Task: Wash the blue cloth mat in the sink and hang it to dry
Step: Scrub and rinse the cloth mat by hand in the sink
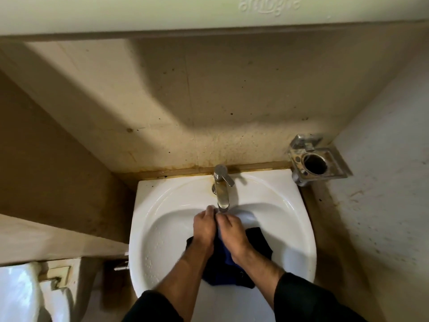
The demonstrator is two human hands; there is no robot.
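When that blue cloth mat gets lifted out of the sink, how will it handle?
Probably floppy: the blue cloth mat bunches in folds between the left hand and right hand. Likely heavy and dripping, since it sits under the tap in the sink.

— What is the person wearing?
— Black sleeves, one on each arm, pushed up so both forearms are bare.
— Anything on the left hand (pixel 204 228) or the right hand (pixel 234 235)?
— No, both are bare.

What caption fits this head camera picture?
Both hands scrub a blue cloth under the tap in a white sink.
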